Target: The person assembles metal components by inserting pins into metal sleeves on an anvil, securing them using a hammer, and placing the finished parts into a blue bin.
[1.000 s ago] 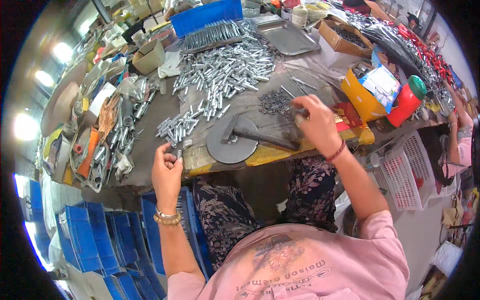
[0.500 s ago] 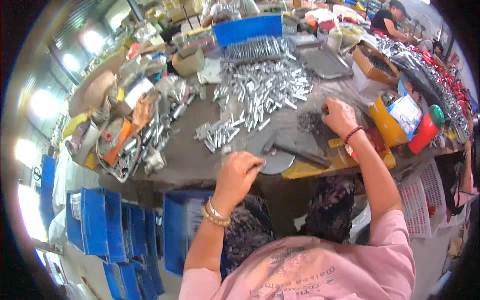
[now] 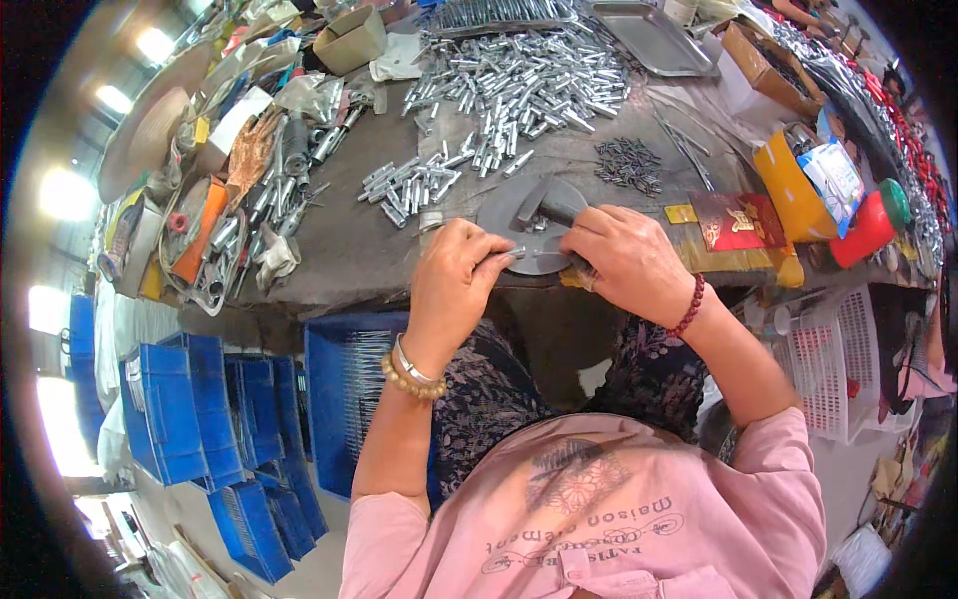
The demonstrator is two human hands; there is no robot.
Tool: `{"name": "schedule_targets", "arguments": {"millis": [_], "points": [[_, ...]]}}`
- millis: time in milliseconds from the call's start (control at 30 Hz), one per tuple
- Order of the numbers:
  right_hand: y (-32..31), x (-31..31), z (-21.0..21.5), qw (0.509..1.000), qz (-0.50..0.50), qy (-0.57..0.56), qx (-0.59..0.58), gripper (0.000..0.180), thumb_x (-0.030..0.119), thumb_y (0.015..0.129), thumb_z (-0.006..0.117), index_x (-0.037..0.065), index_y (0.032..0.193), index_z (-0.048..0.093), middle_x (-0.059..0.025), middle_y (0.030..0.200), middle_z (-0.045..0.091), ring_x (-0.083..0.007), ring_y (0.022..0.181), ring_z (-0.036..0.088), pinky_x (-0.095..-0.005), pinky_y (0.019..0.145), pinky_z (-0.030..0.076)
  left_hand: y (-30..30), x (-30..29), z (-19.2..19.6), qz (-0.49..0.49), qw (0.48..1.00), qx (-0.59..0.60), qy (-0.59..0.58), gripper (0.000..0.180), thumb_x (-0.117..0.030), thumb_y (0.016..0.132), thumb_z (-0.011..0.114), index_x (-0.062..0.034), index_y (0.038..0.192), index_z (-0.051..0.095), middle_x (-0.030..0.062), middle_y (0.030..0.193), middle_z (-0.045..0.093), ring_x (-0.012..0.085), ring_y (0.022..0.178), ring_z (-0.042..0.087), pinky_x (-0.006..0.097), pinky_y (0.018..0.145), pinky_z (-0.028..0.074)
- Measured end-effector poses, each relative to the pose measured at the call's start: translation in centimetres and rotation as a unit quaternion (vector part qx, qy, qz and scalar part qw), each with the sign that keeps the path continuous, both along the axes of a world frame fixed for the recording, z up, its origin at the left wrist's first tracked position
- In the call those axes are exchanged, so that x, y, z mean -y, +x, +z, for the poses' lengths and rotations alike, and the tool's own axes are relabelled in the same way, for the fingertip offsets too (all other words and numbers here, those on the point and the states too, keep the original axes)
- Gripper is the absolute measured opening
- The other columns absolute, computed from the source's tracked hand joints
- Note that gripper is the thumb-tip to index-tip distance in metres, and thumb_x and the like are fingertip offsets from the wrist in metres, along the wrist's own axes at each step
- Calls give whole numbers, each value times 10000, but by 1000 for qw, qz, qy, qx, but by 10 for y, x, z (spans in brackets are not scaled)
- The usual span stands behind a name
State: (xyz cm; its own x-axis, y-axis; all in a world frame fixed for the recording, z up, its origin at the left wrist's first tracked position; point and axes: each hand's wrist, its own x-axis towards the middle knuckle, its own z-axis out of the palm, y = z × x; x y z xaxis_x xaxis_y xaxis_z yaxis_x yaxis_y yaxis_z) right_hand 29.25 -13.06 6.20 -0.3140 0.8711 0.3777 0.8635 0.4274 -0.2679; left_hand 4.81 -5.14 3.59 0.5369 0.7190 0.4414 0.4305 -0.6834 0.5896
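My left hand [image 3: 454,275] is closed, thumb and finger pinching a short silver metal tube [image 3: 516,253] over a round grey metal plate [image 3: 544,262] at the table's front edge. Facing it from the right, my right hand [image 3: 629,258] is closed, its fingertips over the plate's right side; what they hold is hidden. A hammer [image 3: 562,205] lies on the plate, its handle running behind my right hand. Beyond the plate is a heap of silver tubes [image 3: 519,85], with a smaller group [image 3: 409,188] nearer. Small dark pins [image 3: 629,165] lie in a pile to the right.
Tools and metal parts crowd the left, by an orange-handled tool [image 3: 200,230]. At right stand a yellow container [image 3: 788,190], a red bottle [image 3: 866,235] and a cardboard box [image 3: 768,65]. Blue bins [image 3: 180,409] sit below left; a white basket [image 3: 833,369] stands below right.
My right hand has moved from the dark pins toward me and left, close to my left hand. The view has tilted down. My left hand still pinches the tube.
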Motion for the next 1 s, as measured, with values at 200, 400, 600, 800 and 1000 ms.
{"name": "schedule_targets", "arguments": {"millis": [200,400,600,800,1000], "points": [[2,-4,-3,997,32,65,3,143,112,810,718,83,947,688,-83,980,624,-305,960,655,-434,849,539,3,7,-3,26,999,6,29,127,-84,887,796,-57,1011,806,88,921,640,265,870,637,368,776,508],[-1,-8,-6,995,41,87,24,119,105,815,693,83,931,675,-78,995,629,-286,974,658,-425,853,537,3,8,-4,32,999,25,4,142,-82,882,806,-65,1023,816,80,916,634,250,861,640,360,756,508],[-4,-12,-9,993,46,106,20,123,107,802,697,95,922,672,-77,1000,629,-281,974,655,-422,851,539,4,9,-3,35,999,29,-6,139,-87,889,808,-71,1027,818,71,923,629,230,846,633,345,741,502],[-6,-11,-17,992,53,105,34,126,127,798,713,108,922,700,-58,990,631,-250,973,659,-392,862,537,7,13,-1,34,999,29,-19,127,-93,887,812,-83,1013,811,69,928,631,240,841,643,357,740,512],[12,5,-16,989,-36,134,-59,272,59,755,747,104,1022,771,-86,1045,701,-283,952,705,-399,850,572,4,9,-10,30,999,37,1,125,-82,882,815,-77,1006,797,80,943,649,264,845,665,378,736,529]]}}
